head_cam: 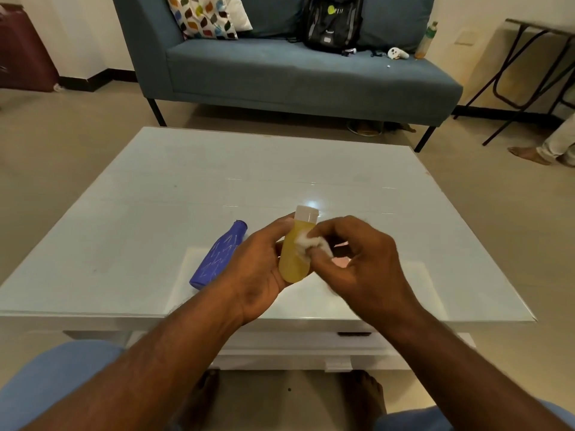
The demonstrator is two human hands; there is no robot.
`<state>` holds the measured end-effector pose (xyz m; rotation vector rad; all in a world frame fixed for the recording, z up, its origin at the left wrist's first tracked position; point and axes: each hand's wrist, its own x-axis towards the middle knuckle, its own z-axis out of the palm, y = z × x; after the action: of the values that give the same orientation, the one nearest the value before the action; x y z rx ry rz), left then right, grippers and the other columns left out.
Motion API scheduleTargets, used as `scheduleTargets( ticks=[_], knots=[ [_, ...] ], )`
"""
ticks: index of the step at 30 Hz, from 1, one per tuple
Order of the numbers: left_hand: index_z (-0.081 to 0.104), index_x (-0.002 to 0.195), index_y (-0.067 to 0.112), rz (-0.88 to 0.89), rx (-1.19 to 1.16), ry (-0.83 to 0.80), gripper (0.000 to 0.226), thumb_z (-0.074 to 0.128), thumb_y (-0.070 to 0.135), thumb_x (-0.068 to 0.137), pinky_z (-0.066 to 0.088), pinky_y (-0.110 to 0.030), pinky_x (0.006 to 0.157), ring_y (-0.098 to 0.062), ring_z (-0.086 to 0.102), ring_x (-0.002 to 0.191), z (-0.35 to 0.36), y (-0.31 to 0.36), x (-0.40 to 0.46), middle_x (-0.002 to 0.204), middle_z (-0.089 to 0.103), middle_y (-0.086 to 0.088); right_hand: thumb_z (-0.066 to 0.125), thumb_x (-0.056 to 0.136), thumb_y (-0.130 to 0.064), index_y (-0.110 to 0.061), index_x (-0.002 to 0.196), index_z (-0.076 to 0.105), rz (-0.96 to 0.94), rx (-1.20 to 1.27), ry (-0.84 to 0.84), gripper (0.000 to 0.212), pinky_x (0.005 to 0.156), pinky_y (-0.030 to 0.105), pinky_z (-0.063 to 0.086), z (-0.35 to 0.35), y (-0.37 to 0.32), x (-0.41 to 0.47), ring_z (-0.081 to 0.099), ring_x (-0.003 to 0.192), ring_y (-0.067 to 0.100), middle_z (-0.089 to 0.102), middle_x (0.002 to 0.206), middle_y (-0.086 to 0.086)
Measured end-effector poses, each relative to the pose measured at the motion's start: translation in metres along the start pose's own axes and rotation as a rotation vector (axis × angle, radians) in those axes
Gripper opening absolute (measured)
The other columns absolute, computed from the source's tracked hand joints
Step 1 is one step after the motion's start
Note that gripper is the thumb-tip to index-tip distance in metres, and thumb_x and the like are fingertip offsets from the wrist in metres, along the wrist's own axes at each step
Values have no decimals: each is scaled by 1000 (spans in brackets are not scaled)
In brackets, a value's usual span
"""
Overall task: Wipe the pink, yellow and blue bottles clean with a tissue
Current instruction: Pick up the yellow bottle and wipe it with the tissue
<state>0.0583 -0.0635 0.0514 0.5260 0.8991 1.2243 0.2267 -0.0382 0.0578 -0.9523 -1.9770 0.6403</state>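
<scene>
My left hand (255, 269) grips the yellow bottle (292, 259), which has a white cap and is held nearly upright above the white table (217, 181). My right hand (357, 259) pinches a crumpled white tissue (311, 244) and presses it against the bottle's upper right side. The blue bottle (217, 255) lies on its side on the table just left of my left hand, neck pointing away from me. A pink patch (340, 261) shows behind my right hand's fingers; most of that object is hidden.
A blue sofa (280, 76) stands beyond the table with a patterned cushion, a black backpack and a bottle on it. A folding table's black legs (529, 73) stand at the right. Another person's bare foot (529, 155) rests on the floor at far right.
</scene>
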Motion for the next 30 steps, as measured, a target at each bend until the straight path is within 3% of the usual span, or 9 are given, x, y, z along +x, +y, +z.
scheduleTargets(
  ticks=[3,8,14,20,25,30],
  knots=[
    [67,126,20,7,16,7,36,55,33,95,51,-50,101,-35,69,111,4,-1,-2,125,68,-18,77,89,-16,-14,104,72,4,-21,103,16,77,28,62,-6,1,5,70,91,12,70,98,-5],
    [64,130,21,-2,-1,64,36,53,34,98,49,-53,103,-40,63,118,-1,-1,1,127,66,-21,77,86,-19,-23,103,71,34,-57,-172,19,78,28,59,3,4,-5,68,90,11,69,96,-10],
    [67,125,21,1,25,56,34,52,33,98,55,-46,96,-34,70,109,6,-2,-1,123,69,-18,76,88,-16,-20,107,71,42,-19,60,20,81,21,59,-4,4,4,68,94,9,70,99,-10],
    [65,126,19,-5,18,53,34,50,33,99,57,-44,90,-35,68,104,3,1,-1,125,65,-25,76,86,-17,-23,103,74,-51,-106,-184,19,77,23,55,6,4,-7,64,88,11,67,93,-13],
    [63,130,22,3,37,63,36,53,34,98,52,-49,100,-34,69,110,4,-1,1,127,67,-18,76,89,-11,-19,105,75,-11,-14,72,18,75,22,59,-3,5,5,68,91,11,71,101,-8],
    [63,130,21,-5,44,68,36,52,33,99,51,-49,101,-31,71,105,5,1,2,126,67,-18,75,90,-6,-18,99,77,-24,-15,18,15,77,28,61,-2,4,4,69,94,13,71,100,-5]
  ],
)
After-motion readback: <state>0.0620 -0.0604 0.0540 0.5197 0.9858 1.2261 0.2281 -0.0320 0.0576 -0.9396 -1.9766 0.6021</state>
